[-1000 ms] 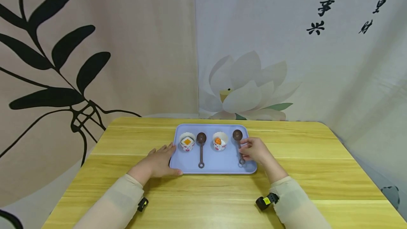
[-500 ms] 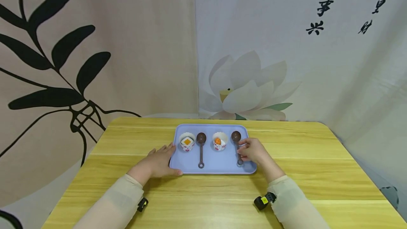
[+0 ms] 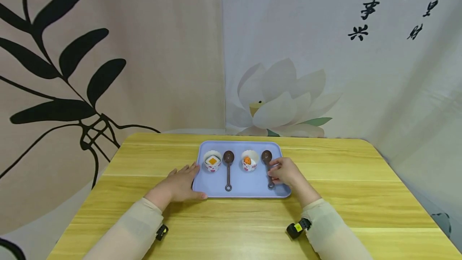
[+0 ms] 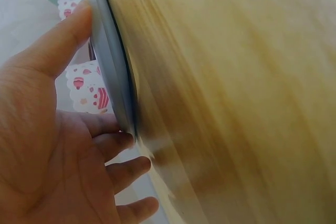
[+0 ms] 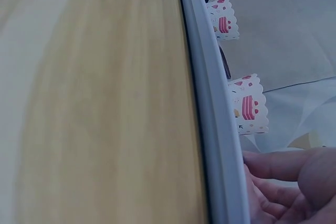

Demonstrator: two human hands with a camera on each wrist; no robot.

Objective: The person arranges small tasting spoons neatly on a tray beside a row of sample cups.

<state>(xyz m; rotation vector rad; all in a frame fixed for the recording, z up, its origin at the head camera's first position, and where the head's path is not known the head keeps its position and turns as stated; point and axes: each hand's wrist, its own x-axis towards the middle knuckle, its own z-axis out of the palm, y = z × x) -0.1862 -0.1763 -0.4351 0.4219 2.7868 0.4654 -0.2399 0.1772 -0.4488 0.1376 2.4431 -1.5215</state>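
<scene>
A pale lavender tray (image 3: 252,185) holds two patterned paper cups and two brown spoons in alternation. The left cup (image 3: 212,165) contains a white piece with an orange square; orange pieces show inside the right cup (image 3: 249,165). One brown spoon (image 3: 228,167) lies between the cups. My right hand (image 3: 286,170) pinches the handle of the other brown spoon (image 3: 266,156), right of the right cup. My left hand (image 3: 178,184) rests at the tray's left front corner, its thumb (image 4: 68,38) on the rim and its fingers loosely extended. In the right wrist view, the tray's rim hides the pinched handle.
The tray stands near the far edge of a yellow wood-grain table (image 3: 231,228). Behind the table hangs a fabric backdrop (image 3: 173,51) with a printed plant and flower. A small black camera (image 3: 298,228) is strapped to my right wrist.
My right hand has shifted slightly left and toward me, and the right spoon has moved with it. The left hand, tray, cups and left spoon have stayed in place.
</scene>
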